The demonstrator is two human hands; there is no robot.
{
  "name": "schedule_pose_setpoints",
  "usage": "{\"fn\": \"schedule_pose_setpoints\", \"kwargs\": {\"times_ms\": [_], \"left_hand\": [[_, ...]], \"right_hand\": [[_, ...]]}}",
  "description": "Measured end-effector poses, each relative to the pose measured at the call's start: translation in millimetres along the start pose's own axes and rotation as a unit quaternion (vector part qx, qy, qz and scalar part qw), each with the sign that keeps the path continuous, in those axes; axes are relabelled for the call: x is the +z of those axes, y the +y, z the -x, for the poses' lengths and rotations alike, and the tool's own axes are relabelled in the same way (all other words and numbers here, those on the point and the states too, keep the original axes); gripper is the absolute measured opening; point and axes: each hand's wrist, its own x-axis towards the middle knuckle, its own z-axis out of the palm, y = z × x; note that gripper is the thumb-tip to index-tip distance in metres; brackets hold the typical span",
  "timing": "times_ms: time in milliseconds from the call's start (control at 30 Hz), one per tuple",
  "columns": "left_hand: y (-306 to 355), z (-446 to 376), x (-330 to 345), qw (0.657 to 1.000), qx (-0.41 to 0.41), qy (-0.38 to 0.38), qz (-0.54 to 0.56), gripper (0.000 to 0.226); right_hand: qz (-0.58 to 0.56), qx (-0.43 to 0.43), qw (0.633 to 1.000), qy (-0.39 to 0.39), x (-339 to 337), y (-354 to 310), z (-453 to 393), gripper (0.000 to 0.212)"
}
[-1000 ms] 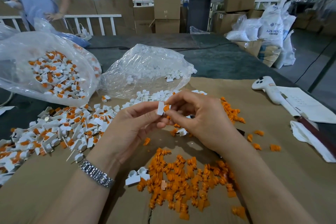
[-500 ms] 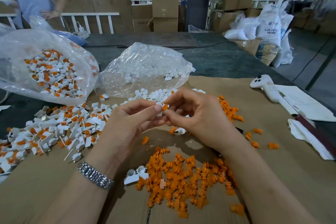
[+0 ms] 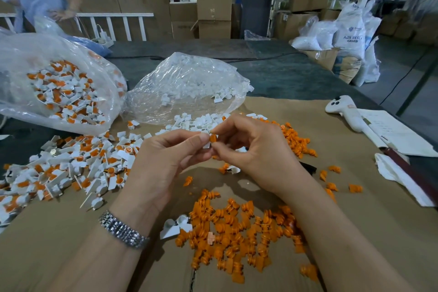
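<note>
Cardboard sheet (image 3: 360, 225), left hand (image 3: 161, 166) pinching white cap (image 3: 206, 144), right hand (image 3: 258, 149) orange plug (image 3: 213, 138)

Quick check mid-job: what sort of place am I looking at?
Probably a factory or warehouse assembly floor: stacked cardboard boxes behind the bench, sacks marked ABS resin, and clear bags of small plastic parts spilling onto the work surface.

- dark table (image 3: 284, 73); brown cardboard sheet (image 3: 369, 232) covers its near part
- on the cardboard: heap of orange plugs (image 3: 237, 232) nearest; loose white caps (image 3: 196, 123) farther back; white-and-orange pieces (image 3: 71, 168) spread left
- left bag (image 3: 59, 54) and middle bag (image 3: 187, 78), clear plastic, behind
- right side: white handheld device (image 3: 343, 111); papers (image 3: 393, 133) just beside
</note>
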Motion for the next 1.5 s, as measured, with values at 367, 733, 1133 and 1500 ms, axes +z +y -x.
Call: {"fn": "schedule_pose_setpoints", "kwargs": {"times_ms": [367, 733, 1133, 1500], "left_hand": [[0, -3, -3, 0.998, -0.035, 0.033, 0.034, 0.007], [0, -7, -12, 0.997, -0.053, 0.029, 0.05, 0.021], [-1, -8, -12, 0.996, -0.06, 0.037, 0.049, 0.02], [-2, -8, -11, 0.996, -0.041, 0.048, 0.069, 0.017]], "right_hand": [[0.227, 0.136, 0.964, -0.026, -19, 15, -4, 0.043], [0.43, 0.264, 0.85, -0.153, -21, 30, 0, 0.056], [0.393, 0.274, 0.864, -0.157, -23, 27, -2, 0.059], [0.372, 0.277, 0.881, -0.092, -29, 17, -4, 0.017]]}}
